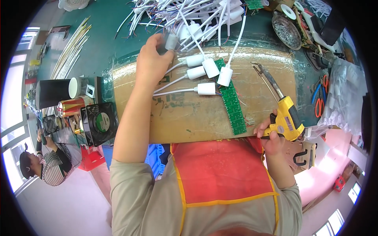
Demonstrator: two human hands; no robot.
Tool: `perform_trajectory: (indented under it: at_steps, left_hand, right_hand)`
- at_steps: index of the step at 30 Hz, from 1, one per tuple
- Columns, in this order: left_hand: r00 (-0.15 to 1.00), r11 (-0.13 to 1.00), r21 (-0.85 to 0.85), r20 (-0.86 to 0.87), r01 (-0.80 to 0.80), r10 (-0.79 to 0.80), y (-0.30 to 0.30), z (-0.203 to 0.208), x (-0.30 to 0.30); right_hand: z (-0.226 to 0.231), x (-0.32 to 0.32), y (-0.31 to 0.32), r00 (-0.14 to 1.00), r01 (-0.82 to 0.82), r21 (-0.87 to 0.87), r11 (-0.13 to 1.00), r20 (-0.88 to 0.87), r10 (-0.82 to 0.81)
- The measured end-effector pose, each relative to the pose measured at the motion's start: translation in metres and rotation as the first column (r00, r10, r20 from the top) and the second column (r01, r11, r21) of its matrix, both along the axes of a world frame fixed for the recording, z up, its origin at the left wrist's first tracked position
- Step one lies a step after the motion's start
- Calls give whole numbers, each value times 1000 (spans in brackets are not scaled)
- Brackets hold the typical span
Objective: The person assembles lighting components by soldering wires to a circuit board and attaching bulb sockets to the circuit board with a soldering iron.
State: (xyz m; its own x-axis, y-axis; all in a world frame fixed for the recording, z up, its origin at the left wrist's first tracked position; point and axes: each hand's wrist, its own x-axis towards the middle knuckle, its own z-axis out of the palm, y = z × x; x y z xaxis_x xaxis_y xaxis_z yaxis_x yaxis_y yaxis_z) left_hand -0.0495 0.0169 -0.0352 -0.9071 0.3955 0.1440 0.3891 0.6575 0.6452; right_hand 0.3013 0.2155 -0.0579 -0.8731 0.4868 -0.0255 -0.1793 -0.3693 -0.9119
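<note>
My left hand [151, 59] is at the near edge of a heap of white cables [185, 15], thumb and fingers closed about a slightly blurred white plastic socket [171, 41]. My right hand [271, 133] grips the handle of a yellow soldering gun [286, 120], its metal tip pointing up and away over the board. Between the hands lies a long green circuit board [232, 106], slanted on a brown cardboard sheet [181, 126]. Several white sockets with cables rest at its far end, among them one socket [206, 89] by its left edge. Thin wire ends show along the board's right side.
A black fan [99, 124] and a can [73, 107] stand left, below a bundle of thin rods [71, 51]. On the right are a metal dish [286, 31], orange-handled scissors [319, 106] and clear plastic bags [344, 90]. Another person [51, 163] works at far left.
</note>
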Motion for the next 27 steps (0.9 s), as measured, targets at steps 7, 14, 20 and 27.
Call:
perform_trajectory:
  at_steps: [7,14,20,27]
  left_hand:
    - [995,997,63,94,-48,42,-5,7,14]
    - [980,732,652,107,-197,168,-67,45,49]
    - [944,578,816,-192,2,269,-95,96,65]
    - [809,958,-99,-518,268,-279,-42,84,102]
  right_hand:
    - [5,-4,1,1000,21,-13,1000,-7,-21]
    - [2,-3,0,999,35,-32,999,-4,-35]
    - [0,0,2,1000,21,-57,998,-17,-22]
    - [1,3,1,999,52,-76,996,10,-52]
